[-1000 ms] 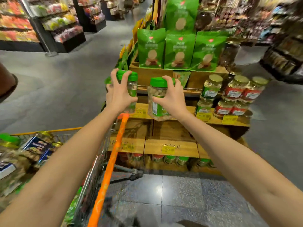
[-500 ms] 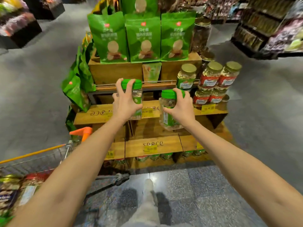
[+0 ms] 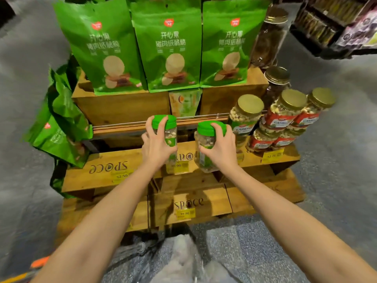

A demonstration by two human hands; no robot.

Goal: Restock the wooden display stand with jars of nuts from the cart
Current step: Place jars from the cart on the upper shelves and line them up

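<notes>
My left hand (image 3: 156, 147) grips a clear jar of nuts with a green lid (image 3: 168, 127), held upright. My right hand (image 3: 221, 149) grips a second green-lidded jar of nuts (image 3: 206, 146), also upright. Both jars hover over the middle tier of the wooden display stand (image 3: 106, 172), just in front of a metal rail. Gold-lidded cashew jars (image 3: 244, 117) are stacked on the right of that tier. Only a bit of the cart's orange handle (image 3: 38, 264) shows at the bottom left.
Three big green snack bags (image 3: 167, 50) stand on the top wooden boxes, and more green bags (image 3: 61, 127) hang off the stand's left side. Yellow price tags (image 3: 184, 213) sit on the crate fronts. Store shelves (image 3: 334, 27) are at the far right. My leg (image 3: 183, 260) is below.
I have stepped closer to the stand, which now fills the view. Both jars have moved forward over the middle tier. The cart has slipped almost out of sight at the bottom left.
</notes>
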